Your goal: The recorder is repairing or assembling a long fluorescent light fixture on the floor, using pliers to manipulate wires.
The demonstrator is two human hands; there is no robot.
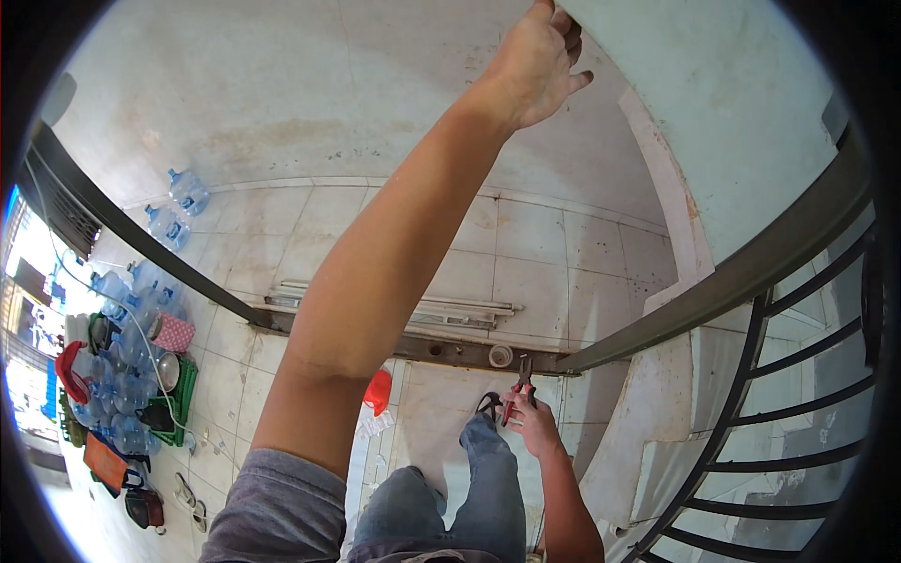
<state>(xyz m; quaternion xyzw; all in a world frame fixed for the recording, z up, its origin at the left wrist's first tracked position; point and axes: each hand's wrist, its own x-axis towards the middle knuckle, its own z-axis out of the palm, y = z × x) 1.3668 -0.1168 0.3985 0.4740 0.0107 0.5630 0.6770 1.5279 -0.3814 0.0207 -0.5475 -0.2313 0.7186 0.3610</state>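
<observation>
My left hand [537, 68] is raised far ahead at the top of the view, its fingers curled at the edge of a pale wall [713, 113]. The upper fingers run to the frame's rim, so what they grip is hidden. Low in front of my right leg, my right hand [533, 422] holds pliers [522, 389] with red and black handles, jaws pointing away from me. Just beyond the pliers, a small round whitish roll [500, 356] sits on a dark metal beam [460, 354]. My left forearm covers part of that beam.
Long white tubes [450, 311] lie beyond the beam. Black stair railings [779, 460] curve along the right. At left are several blue water bottles [131, 385], a green crate [186, 399] and sandals [190, 502]. A red object [377, 392] lies beside my left arm.
</observation>
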